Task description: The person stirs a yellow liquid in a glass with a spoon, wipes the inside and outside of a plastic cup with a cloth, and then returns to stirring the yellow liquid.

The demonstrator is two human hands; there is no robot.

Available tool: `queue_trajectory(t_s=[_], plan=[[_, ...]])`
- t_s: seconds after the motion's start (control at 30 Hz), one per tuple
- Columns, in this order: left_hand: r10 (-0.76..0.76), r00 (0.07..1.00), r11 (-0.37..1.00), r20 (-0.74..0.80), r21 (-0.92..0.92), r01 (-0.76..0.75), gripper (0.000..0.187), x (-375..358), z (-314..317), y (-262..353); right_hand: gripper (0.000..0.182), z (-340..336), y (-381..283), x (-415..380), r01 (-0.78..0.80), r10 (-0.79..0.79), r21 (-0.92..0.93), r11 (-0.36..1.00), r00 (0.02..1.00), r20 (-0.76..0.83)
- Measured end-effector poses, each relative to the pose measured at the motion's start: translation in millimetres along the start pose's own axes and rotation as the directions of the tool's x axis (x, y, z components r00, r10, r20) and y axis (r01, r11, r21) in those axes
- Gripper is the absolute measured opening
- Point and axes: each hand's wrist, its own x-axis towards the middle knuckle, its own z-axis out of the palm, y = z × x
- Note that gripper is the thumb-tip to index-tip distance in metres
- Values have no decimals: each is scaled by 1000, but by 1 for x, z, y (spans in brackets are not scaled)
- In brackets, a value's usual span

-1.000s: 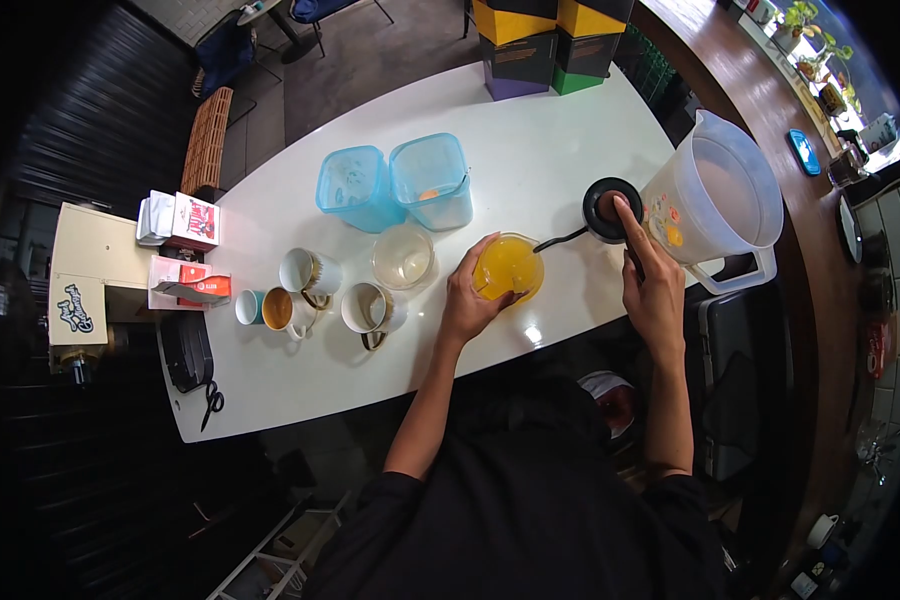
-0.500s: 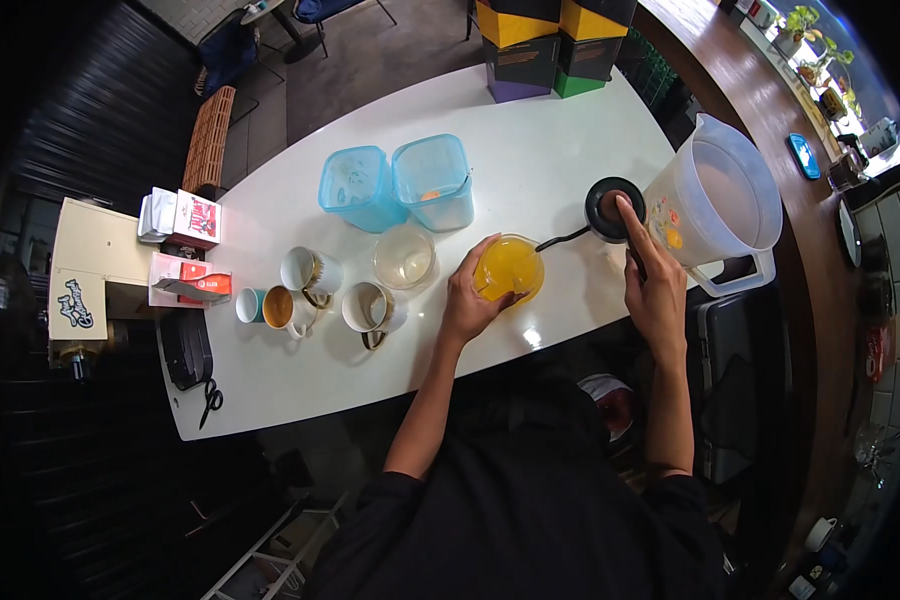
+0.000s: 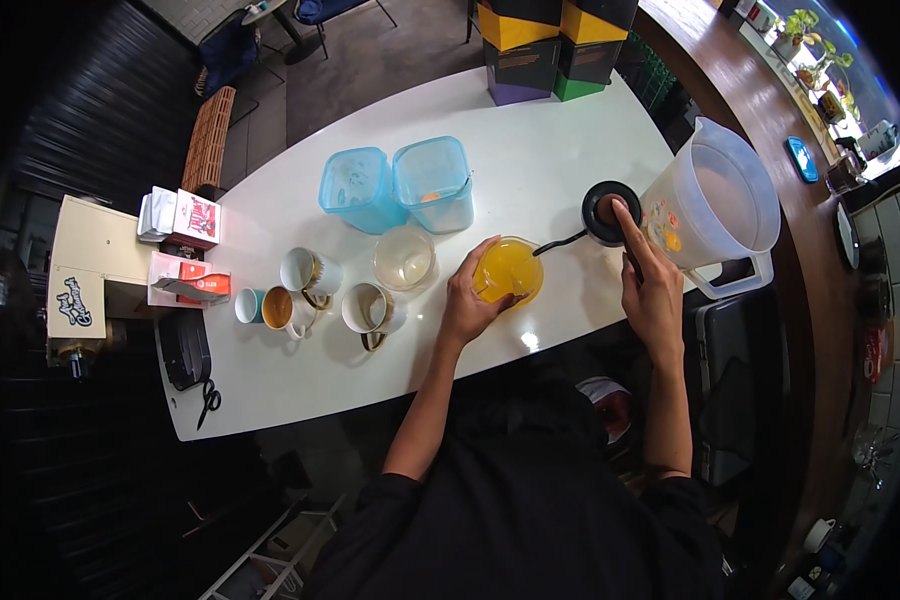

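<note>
My left hand is wrapped around a clear glass of yellow liquid on the white table. The thin black spout of a pump dispenser reaches left to the glass rim. On top of the dispenser's round black head lies the index finger of my right hand, with the other fingers curled beside it; its body is mostly hidden from above. Close to the right hand stands a large translucent pitcher with a printed fruit and flower pattern. A cloudy clear cup is left of the glass.
Several mugs stand on the left of the white table. Two blue plastic containers are behind them. Dark boxes are at the far edge, scissors at the left corner. A wooden counter runs along the right.
The dispenser head and my right hand have shifted very slightly left and down in view. My left hand keeps its hold on the glass.
</note>
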Motion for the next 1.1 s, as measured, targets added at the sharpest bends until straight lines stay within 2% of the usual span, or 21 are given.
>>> queue_trajectory(t_s=[0.47,0.53,0.63,1.1], plan=[[1,999,999,33,40,-3,81,0,-2,5,83,1,1,-2,-23,23,-18,1000,1000,15],[3,999,999,36,36,-4,82,0,-2,5,86,3,3,-2,58,-59,-25,998,997,-55],[2,1000,1000,-1,9,-2,85,0,0,-1,84,4,3,-1,81,-83,-31,996,994,-67],[-7,1000,1000,19,7,7,83,0,-2,5,83,6,3,-2,66,-67,-42,997,997,-32]])
